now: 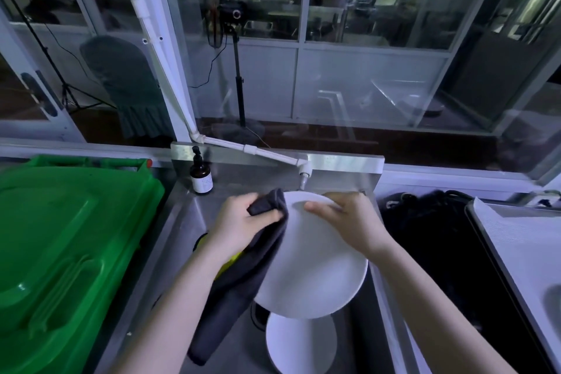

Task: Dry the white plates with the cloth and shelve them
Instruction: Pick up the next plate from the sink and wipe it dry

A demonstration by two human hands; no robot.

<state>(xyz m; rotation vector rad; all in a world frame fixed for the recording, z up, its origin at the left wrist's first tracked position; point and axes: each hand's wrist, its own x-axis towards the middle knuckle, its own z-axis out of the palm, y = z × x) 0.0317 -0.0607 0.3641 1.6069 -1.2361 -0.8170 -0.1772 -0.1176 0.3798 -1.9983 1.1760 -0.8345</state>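
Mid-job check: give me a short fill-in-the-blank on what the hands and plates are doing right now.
1. The right hand holds the white plate while the left hand grips the dark ____.
2. A second plate lies below it in the steel ____.
3. The bin on the person's left is ____.
Missing words: cloth; sink; green.

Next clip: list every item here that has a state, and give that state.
held plate: tilted, lifted over the sink.
second plate: lies in the sink.
cloth: hangs from the left hand.
left hand: grips the cloth against the held plate's left rim.
right hand: grips the held plate's far rim.
bin: lid closed.
pump bottle: upright.
tap: no water visible.
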